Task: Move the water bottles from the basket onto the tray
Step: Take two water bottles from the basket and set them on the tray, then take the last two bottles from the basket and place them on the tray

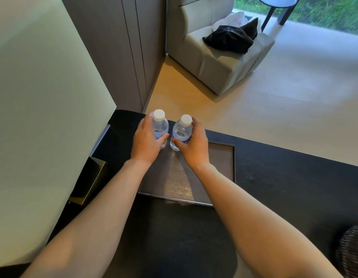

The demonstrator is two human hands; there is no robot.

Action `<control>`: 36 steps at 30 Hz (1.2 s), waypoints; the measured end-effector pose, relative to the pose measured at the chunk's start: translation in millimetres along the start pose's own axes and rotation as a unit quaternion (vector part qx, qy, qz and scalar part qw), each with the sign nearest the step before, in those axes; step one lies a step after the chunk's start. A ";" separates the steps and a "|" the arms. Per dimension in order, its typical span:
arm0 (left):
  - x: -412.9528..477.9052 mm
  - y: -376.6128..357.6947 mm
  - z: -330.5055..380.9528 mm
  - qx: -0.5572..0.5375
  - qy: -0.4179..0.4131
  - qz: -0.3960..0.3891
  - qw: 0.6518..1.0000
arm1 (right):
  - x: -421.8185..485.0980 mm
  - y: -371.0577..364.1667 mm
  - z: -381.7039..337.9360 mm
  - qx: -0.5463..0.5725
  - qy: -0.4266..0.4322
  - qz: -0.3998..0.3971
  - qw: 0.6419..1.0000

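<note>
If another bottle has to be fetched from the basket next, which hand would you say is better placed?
Probably the right hand: the woven basket sits at the near right of the table, on that arm's side. Both hands grip upright bottles at the tray's far edge, so the left hand would have to cross over.

You've got two bottles standing side by side at the far end of the tray (222,157), left bottle (160,125) just beside the right bottle (182,130). Basket (352,251) sits way off to your near right on the same table (284,177).
</note>
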State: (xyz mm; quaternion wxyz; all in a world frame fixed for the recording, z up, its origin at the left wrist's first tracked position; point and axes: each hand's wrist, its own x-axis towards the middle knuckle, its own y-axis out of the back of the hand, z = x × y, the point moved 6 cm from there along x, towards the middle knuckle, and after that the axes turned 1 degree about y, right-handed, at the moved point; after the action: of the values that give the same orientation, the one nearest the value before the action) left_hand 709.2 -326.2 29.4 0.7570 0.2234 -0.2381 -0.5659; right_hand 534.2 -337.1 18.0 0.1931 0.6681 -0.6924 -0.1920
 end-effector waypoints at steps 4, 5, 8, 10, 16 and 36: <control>-11.6 2.6 -4.7 0.005 0.064 -0.009 0.998 | -18.4 12.1 7.5 -0.029 -0.023 -0.030 0.999; -19.1 3.9 -5.5 0.009 0.078 -0.008 0.997 | -25.5 18.1 10.2 -0.044 -0.024 -0.035 0.998; -54.9 5.4 -6.6 0.029 0.121 -0.006 0.992 | -53.5 43.7 20.8 -0.099 -0.027 -0.044 0.994; -86.7 3.0 -4.7 0.048 0.150 -0.019 0.987 | -77.0 65.8 29.7 -0.126 -0.033 -0.045 0.990; -200.0 -22.6 24.3 0.073 0.165 -0.060 0.982 | -173.9 143.0 68.1 -0.195 -0.057 -0.049 0.978; -543.1 -216.3 274.1 0.065 -0.070 -0.283 0.954 | -497.9 470.8 202.7 -0.256 -0.141 0.093 0.952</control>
State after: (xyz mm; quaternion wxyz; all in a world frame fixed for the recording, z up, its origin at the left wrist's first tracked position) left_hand 245.2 121.9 55.1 0.5314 0.2906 -0.2540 -0.7541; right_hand 43.5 177.8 86.6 0.2749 0.4954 -0.6993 -0.4358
